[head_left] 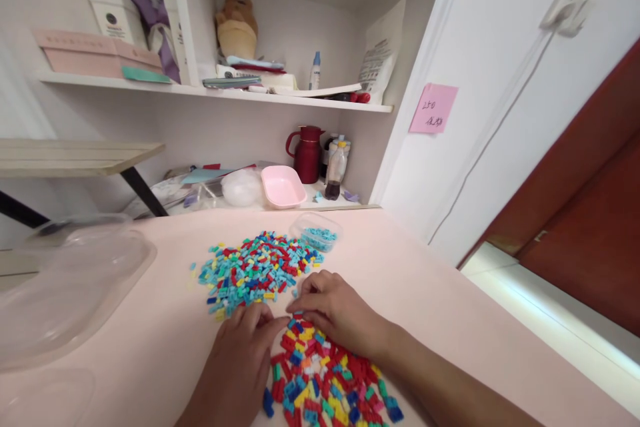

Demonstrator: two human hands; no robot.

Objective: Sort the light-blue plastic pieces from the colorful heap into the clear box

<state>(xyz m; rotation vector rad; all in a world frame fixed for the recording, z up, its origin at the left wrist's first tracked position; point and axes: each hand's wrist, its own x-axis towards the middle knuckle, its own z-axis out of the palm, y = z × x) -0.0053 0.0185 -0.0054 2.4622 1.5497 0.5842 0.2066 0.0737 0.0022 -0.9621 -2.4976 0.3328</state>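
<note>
Two heaps of small toy bricks lie on the pink tabletop. The near heap (320, 380) is mostly red, yellow, blue and green bricks, and my hands are at its far end. My left hand (243, 340) rests on its left side, fingers curled and thumb pointing at the bricks; what its fingertips hold, if anything, is hidden. From the right, my right hand (337, 310) reaches over, its thumb and fingers bent together around a small brick (299, 315). Just beyond both hands is the far heap (260, 267), largely light blue with red and yellow.
A clear tub (320, 233) of light-blue bricks stands behind the far heap. Large clear plastic containers (75, 293) sit at the left. On the shelf behind are a pink bowl (283, 187), a dark red jug (307, 153) and a bottle (337, 170).
</note>
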